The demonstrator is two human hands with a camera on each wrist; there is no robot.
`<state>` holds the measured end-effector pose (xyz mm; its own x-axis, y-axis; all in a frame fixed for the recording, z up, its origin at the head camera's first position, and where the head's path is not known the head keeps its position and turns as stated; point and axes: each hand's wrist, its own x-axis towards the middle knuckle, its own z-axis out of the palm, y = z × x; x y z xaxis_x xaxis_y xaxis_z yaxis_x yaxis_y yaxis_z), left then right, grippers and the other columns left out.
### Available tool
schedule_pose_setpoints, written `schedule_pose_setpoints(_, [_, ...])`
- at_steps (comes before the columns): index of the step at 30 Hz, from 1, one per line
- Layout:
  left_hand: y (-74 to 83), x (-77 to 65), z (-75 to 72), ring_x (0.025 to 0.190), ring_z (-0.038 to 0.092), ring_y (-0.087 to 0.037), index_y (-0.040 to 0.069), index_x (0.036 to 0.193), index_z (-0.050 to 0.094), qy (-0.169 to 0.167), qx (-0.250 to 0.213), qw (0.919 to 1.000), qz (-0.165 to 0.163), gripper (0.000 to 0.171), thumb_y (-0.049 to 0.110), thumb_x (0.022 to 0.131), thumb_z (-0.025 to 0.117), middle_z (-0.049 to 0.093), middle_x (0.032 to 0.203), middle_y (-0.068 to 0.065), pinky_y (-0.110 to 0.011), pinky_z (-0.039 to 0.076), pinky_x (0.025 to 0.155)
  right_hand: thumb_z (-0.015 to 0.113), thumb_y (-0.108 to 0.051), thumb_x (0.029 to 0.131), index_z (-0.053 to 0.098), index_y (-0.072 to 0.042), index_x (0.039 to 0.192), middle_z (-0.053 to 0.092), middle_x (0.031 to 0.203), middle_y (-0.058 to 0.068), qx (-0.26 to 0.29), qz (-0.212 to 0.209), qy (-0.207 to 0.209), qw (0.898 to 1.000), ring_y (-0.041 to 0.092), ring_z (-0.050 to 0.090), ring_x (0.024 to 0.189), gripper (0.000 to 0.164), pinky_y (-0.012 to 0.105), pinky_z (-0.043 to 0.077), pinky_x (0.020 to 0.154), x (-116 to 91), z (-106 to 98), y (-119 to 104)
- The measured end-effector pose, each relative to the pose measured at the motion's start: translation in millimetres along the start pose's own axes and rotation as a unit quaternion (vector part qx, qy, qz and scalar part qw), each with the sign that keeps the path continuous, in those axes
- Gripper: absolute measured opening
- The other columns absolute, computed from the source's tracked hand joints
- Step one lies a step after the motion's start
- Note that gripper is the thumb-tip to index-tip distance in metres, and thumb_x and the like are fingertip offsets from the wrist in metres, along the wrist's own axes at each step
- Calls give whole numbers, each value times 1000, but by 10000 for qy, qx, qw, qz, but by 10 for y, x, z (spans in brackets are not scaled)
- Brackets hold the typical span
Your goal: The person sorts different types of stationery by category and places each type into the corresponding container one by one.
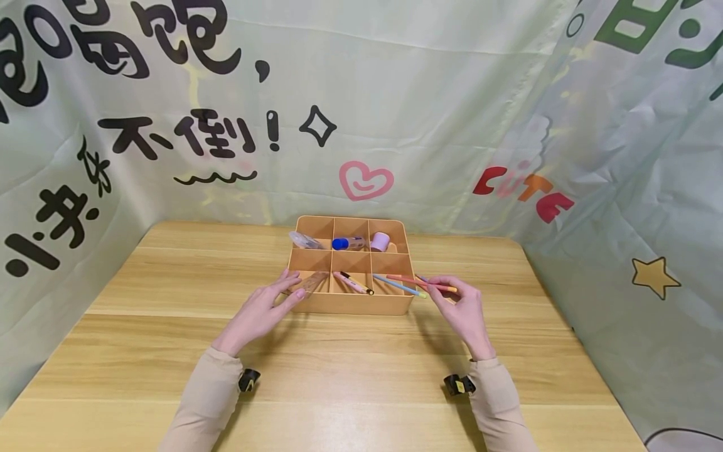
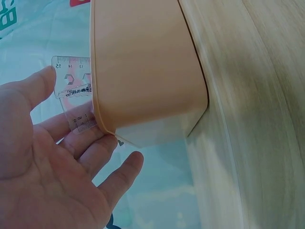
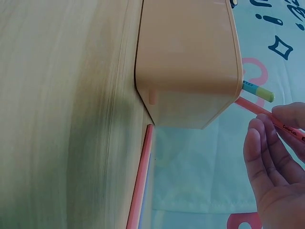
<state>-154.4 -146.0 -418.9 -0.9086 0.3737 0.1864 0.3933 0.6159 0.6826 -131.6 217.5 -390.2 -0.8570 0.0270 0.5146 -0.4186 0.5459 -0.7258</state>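
Note:
My right hand [image 1: 460,311] pinches a red pencil [image 1: 415,282] with a yellow end, its far part over the front right compartment of the tan organizer box [image 1: 350,304]. A blue pencil [image 1: 398,285] with a yellow-green end leans over that compartment's front rim. My left hand [image 1: 260,314] is at the box's front left corner, fingers extended. Clear rulers [image 2: 71,78] stand in the front left compartment; in the left wrist view the thumb is close against one, and other fingers are behind the rulers and by the rim.
The front middle compartment holds pens [image 1: 353,282]. Behind are a clear plastic item [image 1: 305,240], a blue-capped tube [image 1: 347,243] and a lilac cylinder [image 1: 380,242]. Beside the box, a pink-red stick [image 3: 139,181] and a blue one lie on the wooden table [image 1: 350,376]. A printed curtain [image 1: 429,125] hangs behind.

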Motion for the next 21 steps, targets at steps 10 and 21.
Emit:
schedule_pose_setpoints(10, [16,4,0,139,24,-31,-2,140,47,-10,5,10000,-13,59,43,101,42,36,149,-18,-61,25,109,68,5,84,70,9,91,71,88,20,159,44,-103,9998,24,65,77,9,12,54,68,-4,-4,12])
schedule_pose_setpoints(21, [11,-5,2,139,24,-31,-2,139,47,2,5,10000,24,58,41,101,43,37,149,-18,-60,25,109,69,2,85,71,6,92,71,90,21,283,185,-198,9992,21,66,77,9,14,55,65,-10,12,16])
